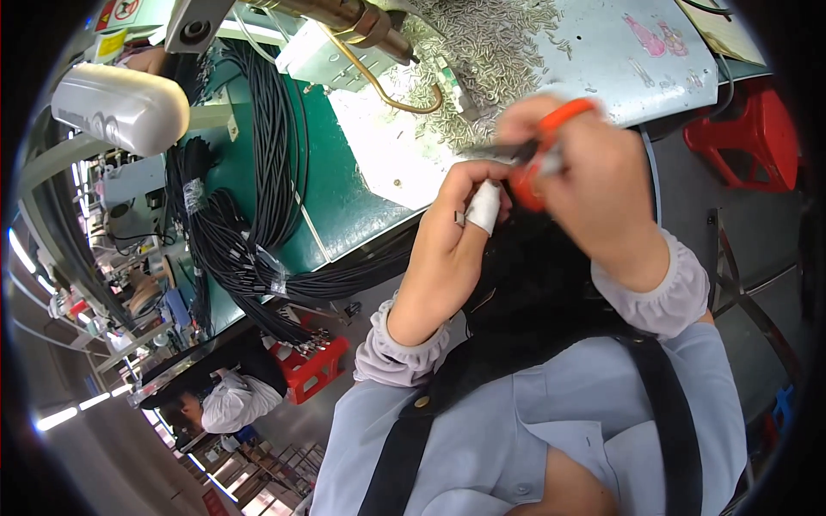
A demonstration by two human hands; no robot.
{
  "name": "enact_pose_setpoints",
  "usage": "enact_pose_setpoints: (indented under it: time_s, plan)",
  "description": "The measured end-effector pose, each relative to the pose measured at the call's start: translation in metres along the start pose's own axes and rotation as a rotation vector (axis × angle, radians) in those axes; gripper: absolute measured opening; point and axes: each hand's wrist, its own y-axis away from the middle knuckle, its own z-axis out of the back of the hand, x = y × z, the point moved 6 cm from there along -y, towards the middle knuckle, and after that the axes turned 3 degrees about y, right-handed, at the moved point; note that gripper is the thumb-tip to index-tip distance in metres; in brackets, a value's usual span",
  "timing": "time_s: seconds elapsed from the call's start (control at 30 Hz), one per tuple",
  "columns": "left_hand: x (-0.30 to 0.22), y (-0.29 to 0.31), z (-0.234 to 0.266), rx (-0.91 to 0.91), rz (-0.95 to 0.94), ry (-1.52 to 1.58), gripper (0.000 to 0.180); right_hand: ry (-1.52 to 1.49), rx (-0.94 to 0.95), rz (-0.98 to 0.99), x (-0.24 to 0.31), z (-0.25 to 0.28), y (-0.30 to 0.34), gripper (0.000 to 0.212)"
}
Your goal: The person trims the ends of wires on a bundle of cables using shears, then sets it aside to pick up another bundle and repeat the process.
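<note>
My right hand (pixel 602 181) grips scissors with orange handles (pixel 564 114); hand and handles are smeared by motion. The dark blades point left, close to the fingertips of my left hand (pixel 447 249). That hand is closed, its fingers curled inward, and a white wrap (pixel 484 208) covers one digit. Beside the wrap shows a small shiny metal piece (pixel 459 218); I cannot tell whether it is held or worn. What the left fingers pinch, if anything, is hidden. Just beyond both hands, many small metal parts (pixel 482 60) are heaped on the worktop.
A machine's metal nozzle (pixel 387 43) and bent brass tube (pixel 400 105) overhang the heap. Bundled black cables (pixel 271 155) lie on the green bench (pixel 331 206) at left, below a white cylindrical lamp (pixel 120 107). Red stools (pixel 757 142) flank me. Another person (pixel 237 404) sits lower left.
</note>
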Motion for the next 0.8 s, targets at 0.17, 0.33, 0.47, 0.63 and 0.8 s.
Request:
enact_pose_setpoints:
  time_s: [0.17, 0.33, 0.47, 0.63, 0.8]
  plan:
    - [0.005, 0.001, 0.002, -0.020, 0.099, 0.215, 0.023, 0.029, -0.249, -0.204, -0.021, 0.031, 0.000, 0.014]
    - [0.007, 0.002, -0.018, 0.031, 0.169, 0.389, 0.032, -0.448, 0.287, -0.067, 0.014, -0.008, 0.007, 0.017]
    - [0.009, 0.004, -0.014, 0.055, 0.113, 0.480, 0.039, -0.529, 0.349, -0.163, 0.007, -0.018, 0.003, 0.015]
    - [0.009, 0.008, -0.016, 0.051, 0.208, 0.722, 0.038, -0.645, 0.496, -0.226, 0.010, -0.027, 0.007, 0.015]
    - [0.011, 0.007, -0.005, -0.014, 0.041, 0.622, 0.030, -0.466, 0.266, -0.367, -0.008, -0.016, 0.006, 0.012]
